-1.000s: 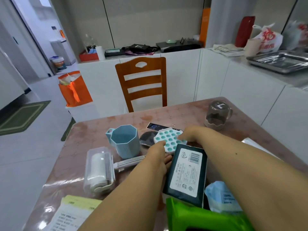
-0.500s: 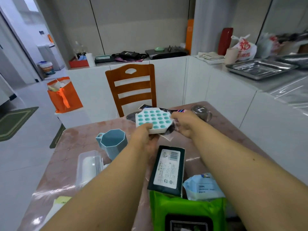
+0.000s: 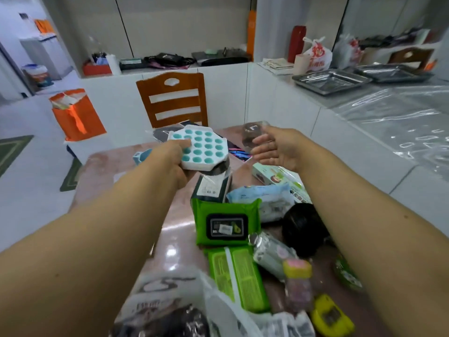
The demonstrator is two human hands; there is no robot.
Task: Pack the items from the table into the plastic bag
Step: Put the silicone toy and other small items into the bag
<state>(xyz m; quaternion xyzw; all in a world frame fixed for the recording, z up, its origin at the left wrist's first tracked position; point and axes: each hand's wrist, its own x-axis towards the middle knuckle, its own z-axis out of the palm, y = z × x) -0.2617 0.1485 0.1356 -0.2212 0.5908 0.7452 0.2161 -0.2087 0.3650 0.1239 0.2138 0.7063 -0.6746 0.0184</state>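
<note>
White-and-teal tray [image 3: 201, 151] is gripped at its edge by the left hand [image 3: 173, 158] above the desk [image 3: 116, 164]; right hand [image 3: 275, 149] fingers spread apart, empty.

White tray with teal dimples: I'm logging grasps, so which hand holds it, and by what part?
The left hand grips the white octagonal tray with teal dimples at its near-left edge, thumb on top. The right hand is open, holding nothing.

A wooden chair [image 3: 173, 100] stands at the far edge. Left of it, an orange bag [image 3: 77, 114] sits on the floor, green mat [image 3: 13, 149] beyond. On the side counter [image 3: 393, 110] to the right: steel trays [image 3: 331, 81], a red jug [image 3: 296, 43], a knotted plastic sack [image 3: 317, 55].
</note>
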